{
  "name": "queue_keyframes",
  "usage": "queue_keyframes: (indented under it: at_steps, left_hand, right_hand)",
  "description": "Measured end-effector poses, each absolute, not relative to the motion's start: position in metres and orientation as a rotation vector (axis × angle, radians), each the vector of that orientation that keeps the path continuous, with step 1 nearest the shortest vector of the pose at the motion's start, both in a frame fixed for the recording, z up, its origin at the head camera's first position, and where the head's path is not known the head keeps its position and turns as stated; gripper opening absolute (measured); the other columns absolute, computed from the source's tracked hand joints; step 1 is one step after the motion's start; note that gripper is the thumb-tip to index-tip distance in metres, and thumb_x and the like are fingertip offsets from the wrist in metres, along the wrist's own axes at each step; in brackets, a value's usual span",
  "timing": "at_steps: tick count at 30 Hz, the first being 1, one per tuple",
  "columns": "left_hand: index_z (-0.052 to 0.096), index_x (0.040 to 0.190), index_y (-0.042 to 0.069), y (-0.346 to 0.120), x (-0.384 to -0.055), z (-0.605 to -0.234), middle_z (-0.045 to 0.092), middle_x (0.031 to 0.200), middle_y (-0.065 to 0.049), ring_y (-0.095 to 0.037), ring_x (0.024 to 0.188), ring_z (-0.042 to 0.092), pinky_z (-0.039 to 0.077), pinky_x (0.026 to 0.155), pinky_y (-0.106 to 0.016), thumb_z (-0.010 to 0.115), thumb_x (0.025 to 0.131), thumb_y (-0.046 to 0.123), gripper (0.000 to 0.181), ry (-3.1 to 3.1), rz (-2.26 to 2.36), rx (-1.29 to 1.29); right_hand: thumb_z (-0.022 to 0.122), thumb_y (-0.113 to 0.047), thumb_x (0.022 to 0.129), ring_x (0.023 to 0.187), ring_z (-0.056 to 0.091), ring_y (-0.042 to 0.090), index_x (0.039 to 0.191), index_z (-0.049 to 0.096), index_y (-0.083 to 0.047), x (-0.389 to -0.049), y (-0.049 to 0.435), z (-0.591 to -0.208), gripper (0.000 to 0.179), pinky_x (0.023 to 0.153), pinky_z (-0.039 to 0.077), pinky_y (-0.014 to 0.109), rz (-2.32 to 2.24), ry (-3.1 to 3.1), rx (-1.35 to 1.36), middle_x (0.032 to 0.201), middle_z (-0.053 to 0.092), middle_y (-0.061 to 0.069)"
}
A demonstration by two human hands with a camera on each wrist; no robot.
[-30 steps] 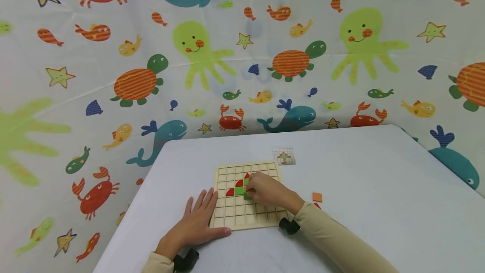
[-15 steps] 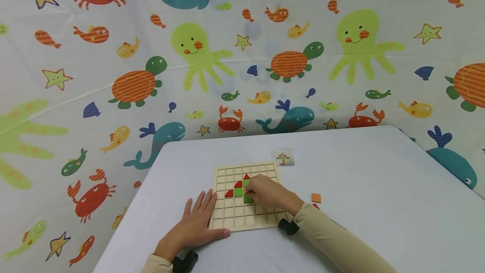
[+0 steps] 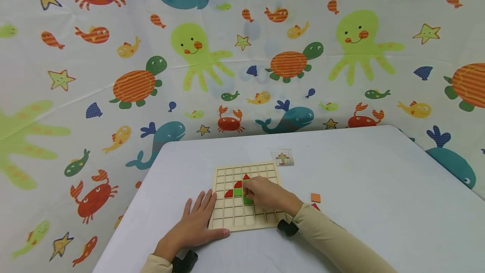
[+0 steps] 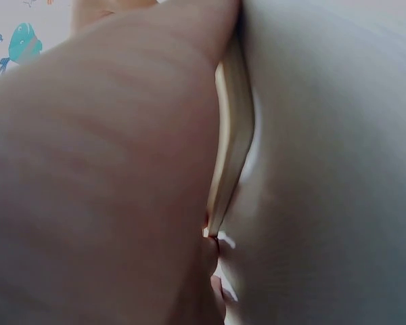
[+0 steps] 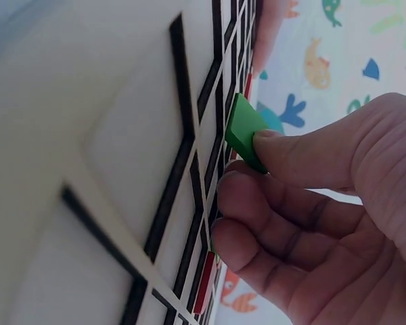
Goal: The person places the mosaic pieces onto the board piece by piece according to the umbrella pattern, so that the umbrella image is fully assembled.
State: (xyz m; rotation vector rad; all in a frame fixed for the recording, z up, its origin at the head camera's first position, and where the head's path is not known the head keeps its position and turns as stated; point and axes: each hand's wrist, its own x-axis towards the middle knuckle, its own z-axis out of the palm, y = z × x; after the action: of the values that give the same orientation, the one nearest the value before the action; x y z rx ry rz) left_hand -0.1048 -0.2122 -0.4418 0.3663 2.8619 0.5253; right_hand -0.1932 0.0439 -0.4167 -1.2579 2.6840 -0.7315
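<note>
My right hand point(image 3: 267, 193) is over the middle of a wooden grid board point(image 3: 227, 218). In the right wrist view, its thumb and fingers pinch a green square tile point(image 5: 243, 132), tilted against the board's black-lined grid. Red quarter-round tiles point(image 3: 229, 193), a green square point(image 3: 237, 191) and a red triangle point(image 3: 246, 176) lie in the cells beside it; the hand hides some neighbouring cells. My left hand point(image 3: 195, 222) rests with fingers spread along the board's left edge, thumb at the near corner. In the left wrist view, the board's edge point(image 4: 233, 128) shows beside that hand.
A small printed card point(image 3: 283, 157) with a gridded pattern lies behind the board's far right corner. Right of the board, near the right sleeve, are an orange square tile point(image 3: 315, 197) and a partly covered red triangle point(image 3: 315, 207). A sea-animal cloth point(image 3: 250, 54) hangs behind the white table point(image 3: 360, 167).
My right hand has shifted slightly over the board, and its fingers now cover the upper green square seen earlier. The left hand stays in place; the head view has moved a little.
</note>
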Motion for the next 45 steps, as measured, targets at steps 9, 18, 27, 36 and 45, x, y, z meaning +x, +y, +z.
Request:
queue_keyframes:
  at_steps: [9, 18, 27, 36, 45]
  left_hand:
    - [0.023, 0.170, 0.001, -0.213, -0.104, -0.442, 0.016, 0.177, -0.020, -0.043, 0.163, 0.005, -0.004, 0.123, -0.071, 0.071, 0.084, 0.078, 0.125, 2.859, 0.530, 0.358]
    - [0.024, 0.169, 0.001, -0.215, -0.104, -0.443, 0.017, 0.177, -0.020, -0.043, 0.163, 0.006, -0.003, 0.123, -0.072, 0.072, 0.083, 0.078, 0.126, 2.864, 0.536, 0.359]
    - [0.024, 0.169, 0.002, -0.215, -0.105, -0.446, 0.017, 0.177, -0.019, -0.043, 0.163, 0.006, -0.002, 0.123, -0.071, 0.071, 0.084, 0.079, 0.125, 2.860, 0.524, 0.362]
    - [0.024, 0.170, 0.002, -0.212, -0.103, -0.449, 0.017, 0.177, -0.019, -0.042, 0.163, 0.006, -0.003, 0.123, -0.071, 0.070, 0.082, 0.080, 0.126, 2.842, 0.542, 0.343]
    - [0.024, 0.170, 0.002, -0.214, -0.103, -0.449, 0.017, 0.177, -0.018, -0.042, 0.163, 0.006, -0.004, 0.124, -0.070, 0.071, 0.083, 0.079, 0.125, 2.860, 0.554, 0.362]
  right_hand:
    - [0.074, -0.003, 0.101, 0.083, 0.053, 0.011, 0.095, 0.070, -0.011, -0.190, 0.044, -0.418, 0.011, 0.077, 0.052, 0.024, -0.667, 2.723, -1.277, 0.089, 0.058, -0.005]
    - [0.073, -0.002, 0.101, 0.080, 0.051, 0.010, 0.091, 0.071, -0.012, -0.188, 0.045, -0.418, 0.014, 0.074, 0.050, 0.023, -0.666, 2.705, -1.312, 0.088, 0.055, -0.006]
    - [0.074, -0.005, 0.101, 0.077, 0.048, 0.008, 0.087, 0.073, -0.012, -0.191, 0.053, -0.415, 0.016, 0.070, 0.046, 0.023, -0.725, 2.641, -1.379, 0.081, 0.054, -0.009]
    - [0.075, -0.008, 0.102, 0.083, 0.054, 0.006, 0.101, 0.081, -0.006, -0.188, 0.079, -0.404, 0.007, 0.075, 0.053, 0.025, -0.766, 2.627, -1.343, 0.089, 0.064, -0.009]
    - [0.078, -0.009, 0.099, 0.091, 0.062, 0.015, 0.108, 0.080, -0.003, -0.187, 0.125, -0.388, 0.011, 0.081, 0.058, 0.029, -0.676, 2.717, -1.179, 0.100, 0.068, -0.002]
